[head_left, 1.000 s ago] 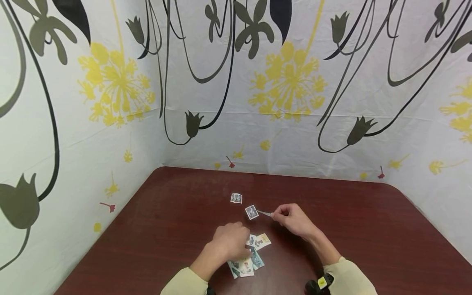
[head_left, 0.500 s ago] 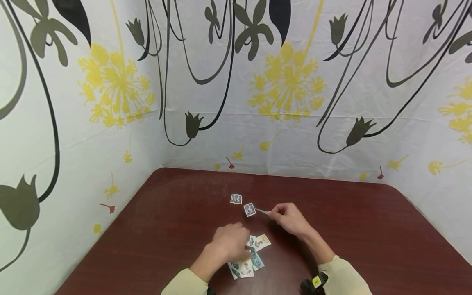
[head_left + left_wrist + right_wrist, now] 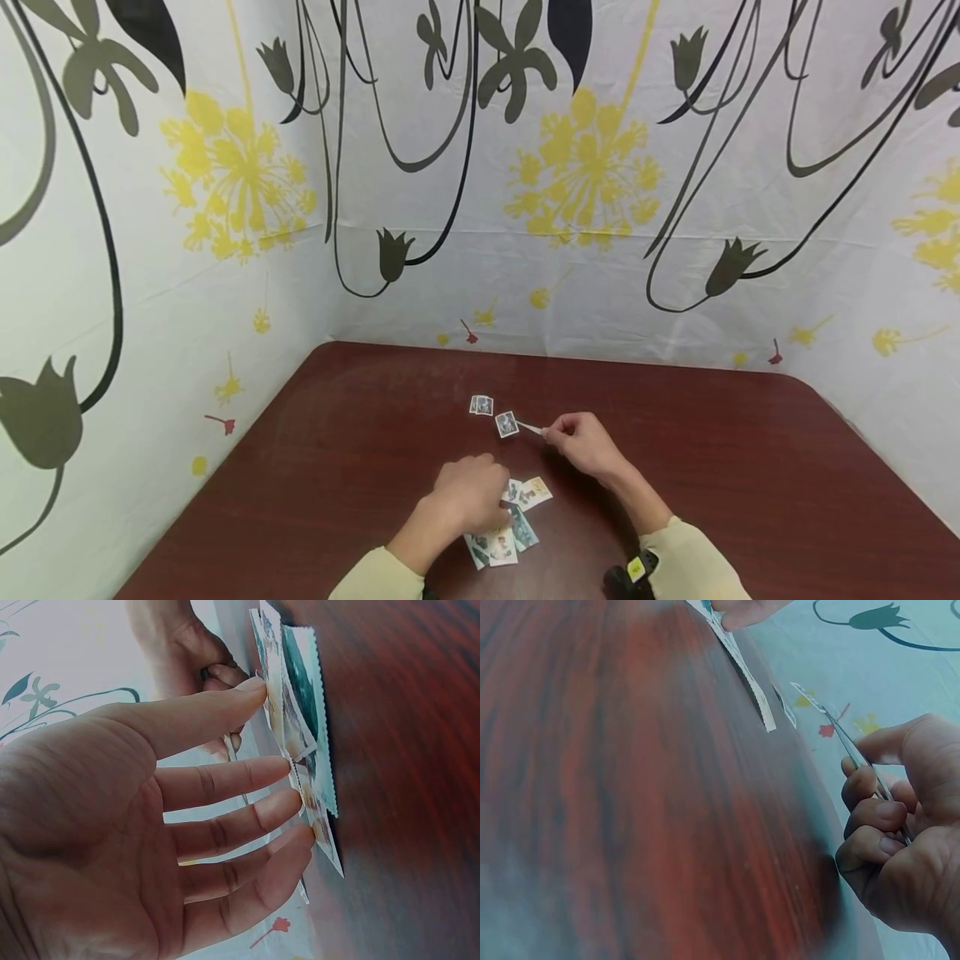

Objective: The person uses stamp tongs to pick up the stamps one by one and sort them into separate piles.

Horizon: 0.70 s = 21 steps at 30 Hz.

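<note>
My right hand (image 3: 587, 442) grips metal tweezers (image 3: 844, 740), fingers curled round them. At their tips is a small dark-pictured stamp (image 3: 507, 424) with a white border, held above the table. Beyond it to the left lie two similar overlapping stamps (image 3: 483, 405). My left hand (image 3: 471, 492) is over a loose spread of colourful stamps (image 3: 502, 546), partly hiding them. In the left wrist view, its thumb and fingertips touch the stamps; the fingers are gently bent and spread. A teal stamp (image 3: 304, 671) with a perforated edge lies among them.
The glossy reddish-brown table (image 3: 360, 467) has rounded far corners. White cloth (image 3: 480, 192) with flower prints hangs behind it and along the sides. A black wrist device (image 3: 632, 577) is on my right wrist.
My right hand has shifted slightly left and away from me, carrying the tweezers and stamp closer to the two far stamps. The left hand stays put on its spread.
</note>
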Available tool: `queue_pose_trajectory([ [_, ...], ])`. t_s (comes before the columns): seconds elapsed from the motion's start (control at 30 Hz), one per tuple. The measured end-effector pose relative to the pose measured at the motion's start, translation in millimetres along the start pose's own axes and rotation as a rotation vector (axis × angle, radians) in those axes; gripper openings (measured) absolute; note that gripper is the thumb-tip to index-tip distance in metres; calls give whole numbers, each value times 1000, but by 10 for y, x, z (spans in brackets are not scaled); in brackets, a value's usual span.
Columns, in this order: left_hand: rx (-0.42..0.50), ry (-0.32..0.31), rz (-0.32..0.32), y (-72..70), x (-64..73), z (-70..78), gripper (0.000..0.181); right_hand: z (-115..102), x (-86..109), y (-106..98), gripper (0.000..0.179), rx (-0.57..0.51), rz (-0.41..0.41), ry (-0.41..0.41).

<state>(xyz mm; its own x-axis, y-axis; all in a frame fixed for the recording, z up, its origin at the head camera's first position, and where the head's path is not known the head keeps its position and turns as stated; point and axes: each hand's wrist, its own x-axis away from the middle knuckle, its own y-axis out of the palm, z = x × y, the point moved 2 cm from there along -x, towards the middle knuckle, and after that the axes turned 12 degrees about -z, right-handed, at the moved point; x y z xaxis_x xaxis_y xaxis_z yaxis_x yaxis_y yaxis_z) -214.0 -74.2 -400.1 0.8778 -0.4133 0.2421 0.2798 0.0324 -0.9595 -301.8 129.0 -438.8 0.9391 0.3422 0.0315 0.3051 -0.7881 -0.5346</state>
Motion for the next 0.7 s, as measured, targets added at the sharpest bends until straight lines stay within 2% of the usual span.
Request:
queue_pose_trajectory([
  [0.7,-1,-4,-10,-12,-11,11,29,-38,-122,66,20,-34,19,-6],
])
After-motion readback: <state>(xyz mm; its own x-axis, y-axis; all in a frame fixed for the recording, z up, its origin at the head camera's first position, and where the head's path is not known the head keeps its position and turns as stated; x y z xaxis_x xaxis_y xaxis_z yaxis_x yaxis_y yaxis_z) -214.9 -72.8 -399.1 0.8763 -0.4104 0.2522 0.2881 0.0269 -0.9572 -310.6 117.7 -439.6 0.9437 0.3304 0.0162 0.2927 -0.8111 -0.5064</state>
